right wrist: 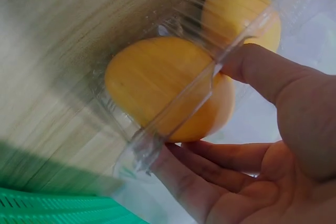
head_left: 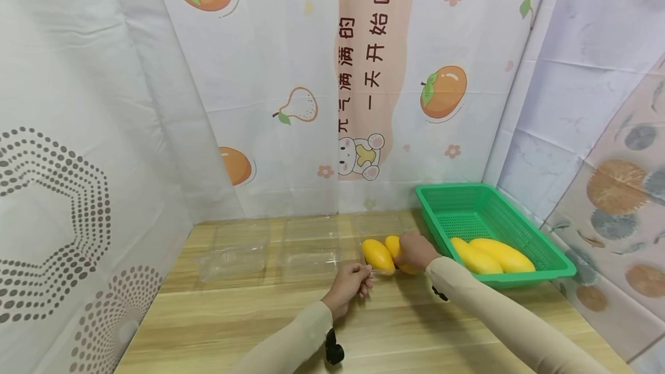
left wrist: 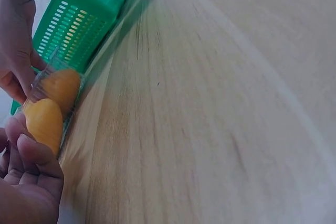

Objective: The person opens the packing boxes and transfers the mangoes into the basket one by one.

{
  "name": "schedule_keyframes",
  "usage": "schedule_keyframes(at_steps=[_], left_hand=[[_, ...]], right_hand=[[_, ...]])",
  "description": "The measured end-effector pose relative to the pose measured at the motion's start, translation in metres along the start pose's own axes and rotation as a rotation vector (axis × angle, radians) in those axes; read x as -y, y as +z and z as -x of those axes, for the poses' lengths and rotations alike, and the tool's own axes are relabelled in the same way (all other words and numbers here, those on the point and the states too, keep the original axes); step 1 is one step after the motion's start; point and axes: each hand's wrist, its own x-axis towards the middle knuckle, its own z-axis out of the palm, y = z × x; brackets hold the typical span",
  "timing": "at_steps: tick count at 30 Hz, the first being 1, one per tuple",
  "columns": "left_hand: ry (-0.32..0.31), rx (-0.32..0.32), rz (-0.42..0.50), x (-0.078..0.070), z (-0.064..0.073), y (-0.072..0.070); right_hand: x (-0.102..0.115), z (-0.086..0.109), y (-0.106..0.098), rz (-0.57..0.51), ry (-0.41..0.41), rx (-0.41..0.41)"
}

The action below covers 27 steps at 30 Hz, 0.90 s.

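Note:
Two yellow mangoes lie side by side in a clear plastic box, whose raised lid [head_left: 378, 224] stands behind them. My right hand [head_left: 418, 251] holds the right mango [right wrist: 157, 82], thumb on one side and fingers on the other, at the box's rim [right wrist: 184, 100]. Beside it, the left mango [head_left: 378, 255] is untouched by the right fingers. My left hand [head_left: 349, 286] pinches the front left edge of the box between thumb and curled fingers. From the left wrist, both mangoes show just beyond my left fingertips [left wrist: 35, 148].
A green basket [head_left: 563, 267] stands at the right, with two more mangoes [head_left: 501, 255] in it. To the left are two other clear boxes, the middle one [head_left: 310, 260] and the far left one [head_left: 234, 261], both with lids up. A printed curtain [head_left: 291, 160] hangs behind the wooden table [head_left: 249, 310].

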Motion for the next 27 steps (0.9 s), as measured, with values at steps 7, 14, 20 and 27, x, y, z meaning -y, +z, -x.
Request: schedule_keyframes(at_steps=[7, 14, 20, 27], left_hand=[[-0.005, 0.002, -0.018, 0.001, 0.001, 0.001], [-0.005, 0.005, -0.015, 0.000, 0.002, 0.001], [-0.002, 0.000, -0.024, -0.002, 0.003, 0.001], [-0.003, -0.013, -0.032, -0.001, 0.002, 0.000]], right_hand=[[0.004, 0.003, 0.003, 0.044, -0.025, -0.022], [0.000, 0.001, -0.001, -0.039, 0.042, 0.015], [-0.002, 0.001, -0.014, -0.063, 0.053, -0.001], [-0.001, 0.001, -0.024, -0.110, 0.047, -0.008]])
